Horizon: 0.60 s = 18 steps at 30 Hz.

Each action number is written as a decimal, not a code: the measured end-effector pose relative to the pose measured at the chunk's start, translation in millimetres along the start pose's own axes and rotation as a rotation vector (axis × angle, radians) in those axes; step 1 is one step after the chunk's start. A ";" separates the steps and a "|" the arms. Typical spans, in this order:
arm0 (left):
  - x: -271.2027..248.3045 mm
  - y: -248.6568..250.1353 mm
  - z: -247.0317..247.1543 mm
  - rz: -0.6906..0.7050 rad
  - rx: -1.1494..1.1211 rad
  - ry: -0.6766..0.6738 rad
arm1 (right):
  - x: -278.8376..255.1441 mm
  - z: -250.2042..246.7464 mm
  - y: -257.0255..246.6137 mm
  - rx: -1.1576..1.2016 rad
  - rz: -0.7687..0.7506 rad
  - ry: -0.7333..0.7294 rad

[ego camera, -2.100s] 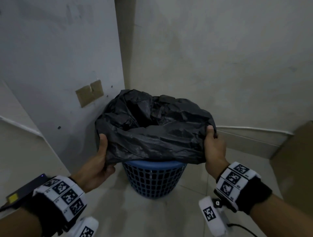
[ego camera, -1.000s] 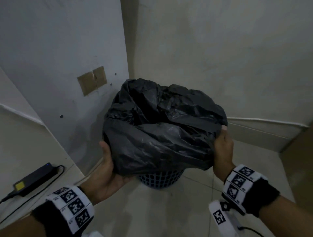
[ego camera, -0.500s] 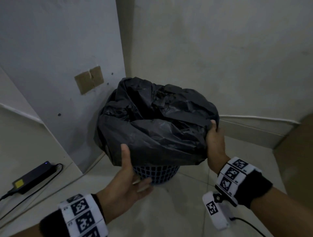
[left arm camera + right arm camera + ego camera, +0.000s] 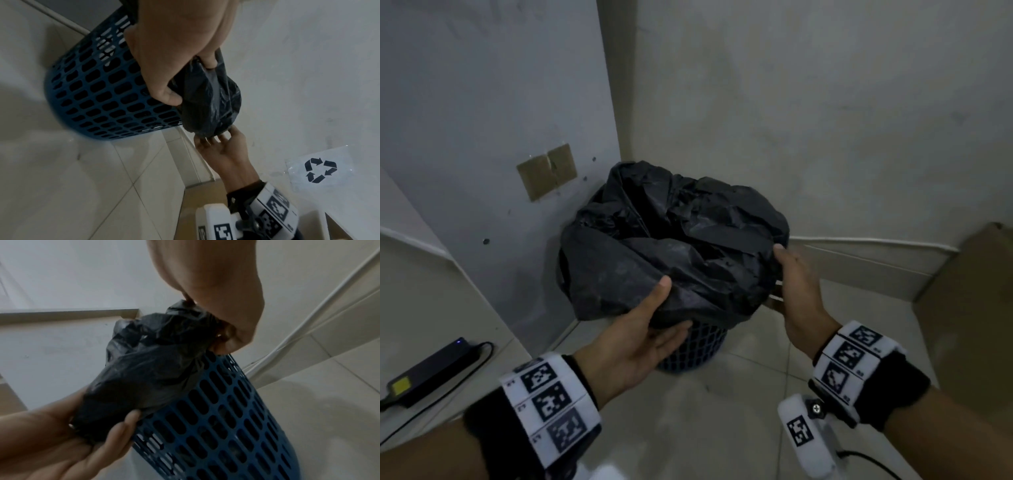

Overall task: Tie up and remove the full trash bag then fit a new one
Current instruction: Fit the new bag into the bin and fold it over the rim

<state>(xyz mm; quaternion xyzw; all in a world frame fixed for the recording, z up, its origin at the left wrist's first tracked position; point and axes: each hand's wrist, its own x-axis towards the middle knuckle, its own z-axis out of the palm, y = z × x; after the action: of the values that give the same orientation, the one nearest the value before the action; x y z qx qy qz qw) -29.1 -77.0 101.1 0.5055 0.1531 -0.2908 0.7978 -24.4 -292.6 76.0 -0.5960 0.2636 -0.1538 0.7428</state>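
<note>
A black trash bag [image 4: 674, 246] bulges out of a blue lattice basket [image 4: 695, 346] in the corner of the room. My left hand [image 4: 667, 308] grips the bag's front edge, thumb on top and fingers underneath. At the bag's right edge, my right hand [image 4: 779, 274] holds the plastic with the thumb on top. In the left wrist view the left hand [image 4: 191, 81] pinches a bunch of the bag [image 4: 211, 100] beside the basket [image 4: 102, 91]. From the right wrist, the right hand [image 4: 207, 318] clutches the bag [image 4: 148, 369] above the basket [image 4: 226, 418].
A black power adapter [image 4: 431, 373] with its cable lies on the floor at the left. A cardboard box [image 4: 969, 308] stands at the right. Walls close in behind the basket. A clear plastic sheet with a recycling symbol [image 4: 320, 170] lies near the box.
My left hand left the bag's left side, came round to its front edge and took hold there. The right hand kept its hold on the right edge.
</note>
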 end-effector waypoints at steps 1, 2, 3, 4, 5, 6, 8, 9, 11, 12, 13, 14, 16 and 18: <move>1.5 4.8 -2.1 0.027 0.008 0.024 | 1.6 -0.3 -1.3 -0.011 0.007 0.003; 2.9 10.7 -5.2 0.058 0.005 0.046 | 4.3 -0.2 -3.6 -0.011 0.008 0.008; 4.5 17.3 -8.9 0.092 -0.001 0.063 | 7.1 -0.1 -7.0 0.000 0.010 0.013; 5.4 23.3 -12.8 0.125 -0.014 0.079 | 10.7 0.4 -11.0 0.016 0.017 0.005; 4.9 27.6 -15.2 0.154 -0.032 0.102 | 14.4 1.1 -15.7 0.045 0.025 -0.027; 2.6 29.8 -15.3 0.177 -0.040 0.136 | 18.8 2.6 -20.9 0.070 0.035 -0.077; -2.1 24.8 -13.4 0.202 0.004 0.245 | 22.9 8.5 -31.4 0.099 0.057 -0.175; -5.0 18.1 -11.8 0.193 0.035 0.274 | 24.8 13.0 -34.1 0.095 0.069 -0.203; -9.0 2.9 -7.7 0.110 0.071 0.212 | 25.3 22.5 -32.5 0.056 0.098 -0.217; -10.4 -2.4 -4.5 0.049 0.082 0.129 | 24.1 26.5 -27.4 0.056 0.115 -0.210; -9.2 -5.1 -2.3 -0.010 0.098 0.044 | 23.3 29.8 -20.5 0.070 0.127 -0.202; -7.4 -4.8 -0.9 -0.039 0.116 -0.012 | 21.2 32.9 -12.7 0.087 0.127 -0.196; -0.9 1.9 1.2 -0.017 0.118 -0.038 | 8.9 39.0 -3.5 0.063 0.106 -0.218; 6.8 12.1 2.1 0.027 0.080 -0.004 | -4.8 42.5 -2.0 -0.030 0.121 -0.291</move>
<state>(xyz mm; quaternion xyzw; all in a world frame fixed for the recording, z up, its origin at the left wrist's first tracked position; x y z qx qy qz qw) -16.5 -77.1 107.0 0.5386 0.1326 -0.2868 0.7811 -3.7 -256.4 85.3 -0.6060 0.1908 -0.0169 0.7720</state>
